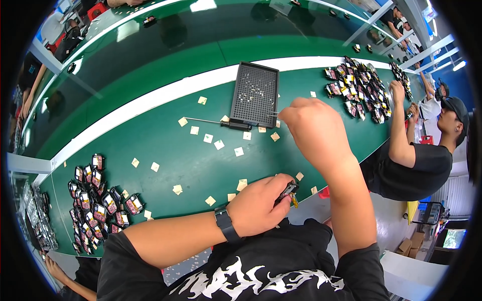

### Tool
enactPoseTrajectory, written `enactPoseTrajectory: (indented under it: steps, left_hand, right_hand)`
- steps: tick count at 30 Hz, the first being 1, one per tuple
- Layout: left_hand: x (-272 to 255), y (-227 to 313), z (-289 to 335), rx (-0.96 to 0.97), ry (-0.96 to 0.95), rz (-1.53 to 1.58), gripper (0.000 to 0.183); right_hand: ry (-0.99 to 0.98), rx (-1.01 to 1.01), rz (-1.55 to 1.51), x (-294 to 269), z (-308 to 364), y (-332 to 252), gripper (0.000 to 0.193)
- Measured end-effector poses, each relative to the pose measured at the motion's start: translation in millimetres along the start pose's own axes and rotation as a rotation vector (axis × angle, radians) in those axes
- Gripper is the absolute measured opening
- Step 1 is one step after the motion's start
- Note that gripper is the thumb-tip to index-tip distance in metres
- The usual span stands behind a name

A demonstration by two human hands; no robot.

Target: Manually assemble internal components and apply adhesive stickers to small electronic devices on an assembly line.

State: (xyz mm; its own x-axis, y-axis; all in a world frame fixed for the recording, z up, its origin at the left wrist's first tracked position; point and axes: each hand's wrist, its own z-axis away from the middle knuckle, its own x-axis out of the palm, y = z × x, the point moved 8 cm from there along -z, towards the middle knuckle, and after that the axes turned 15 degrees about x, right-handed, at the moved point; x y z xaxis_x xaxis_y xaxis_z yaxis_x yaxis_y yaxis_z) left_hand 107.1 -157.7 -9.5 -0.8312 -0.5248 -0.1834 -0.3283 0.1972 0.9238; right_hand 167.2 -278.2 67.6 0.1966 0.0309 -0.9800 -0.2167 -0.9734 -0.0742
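Observation:
In front of my body, my left hand (263, 203) is closed around a small black electronic module (288, 189) with a yellow tab sticking out below. A watch is on that wrist. My right hand (311, 123) is pinched on thin metal tweezers (273, 115), whose tips reach over the right edge of a black perforated tray (234, 95). Tiny pale parts lie scattered on the tray's grid of holes. A screwdriver (234, 124) with a long thin shaft rests along the tray's near edge, pointing left.
Small square paper stickers (219, 144) are strewn over the green table (186, 160). Heaps of similar black modules lie at the left (93, 205) and the far right (359, 85). A co-worker (427, 150) in a black cap sits to the right. A conveyor belt (201, 50) runs behind a white strip (135, 110).

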Motion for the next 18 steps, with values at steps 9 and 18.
enactPoseTrajectory:
  steps: [9, 18]
  left_hand:
    - [-0.3, 0.3, 0.7, 0.026, 0.013, -0.009, 0.035]
    - [0.0, -2.5, -1.6, -0.013, -0.017, 0.010, 0.034]
  right_hand:
    - [0.160, -0.019, -0.183, -15.5, 2.8, -4.0, 0.006]
    - [0.365, 0.065, 0.129, 5.7, -12.2, -1.7, 0.041]
